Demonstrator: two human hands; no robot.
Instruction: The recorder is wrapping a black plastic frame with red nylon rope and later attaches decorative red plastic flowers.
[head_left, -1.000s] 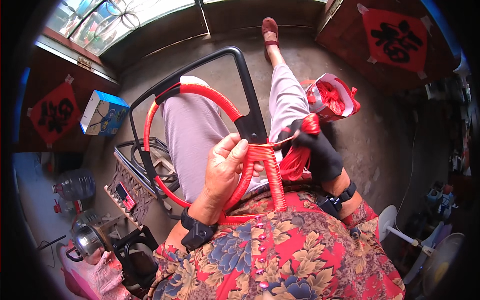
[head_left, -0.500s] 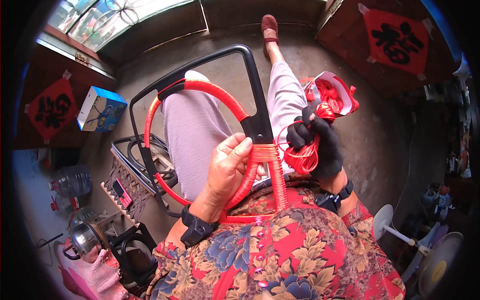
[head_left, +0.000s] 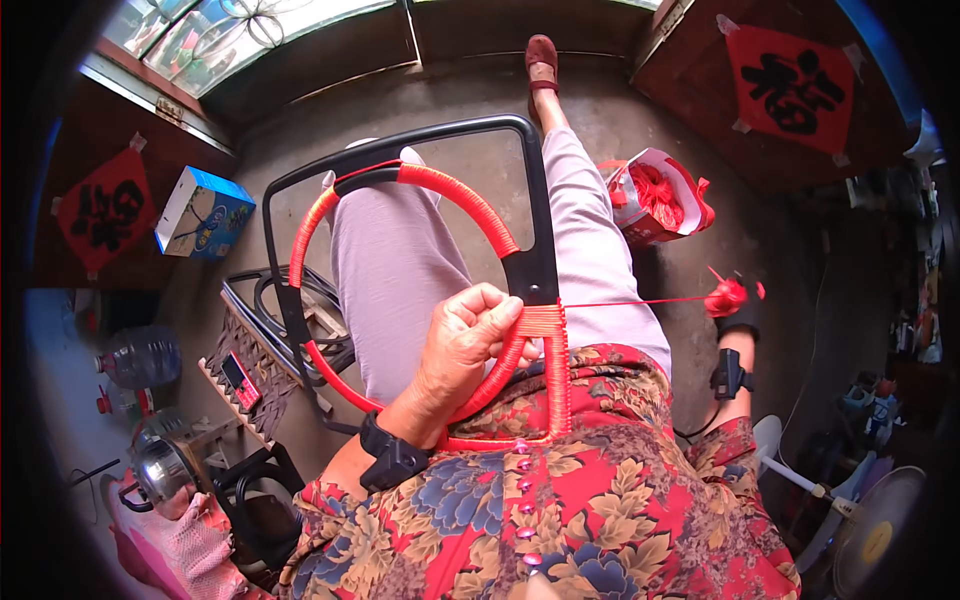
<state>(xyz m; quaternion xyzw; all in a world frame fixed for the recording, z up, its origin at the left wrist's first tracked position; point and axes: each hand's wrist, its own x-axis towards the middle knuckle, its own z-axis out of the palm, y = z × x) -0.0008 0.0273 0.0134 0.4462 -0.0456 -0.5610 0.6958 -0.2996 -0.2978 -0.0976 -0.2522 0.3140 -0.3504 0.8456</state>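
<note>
A black frame (head_left: 535,215) with a ring inside it rests on my lap. Red cord wraps much of the ring (head_left: 460,195) and the frame's near right corner. My left hand (head_left: 468,335) grips the ring where it meets that wrapped corner. My right hand (head_left: 738,305), in a black glove, is out to the right, closed on a small bundle of red cord (head_left: 725,295). A taut strand (head_left: 630,301) runs from the bundle back to the frame's corner.
A white bag of red cord (head_left: 655,195) sits on the concrete floor by my right leg. A blue box (head_left: 203,215) lies at the left, with more black frames (head_left: 290,320) beside it. A kettle (head_left: 165,475) and water jug (head_left: 140,355) stand at lower left; a fan (head_left: 870,530) at lower right.
My right hand has swung out from beside the frame to the far right, pulling the red cord taut. My left hand keeps its grip on the ring.
</note>
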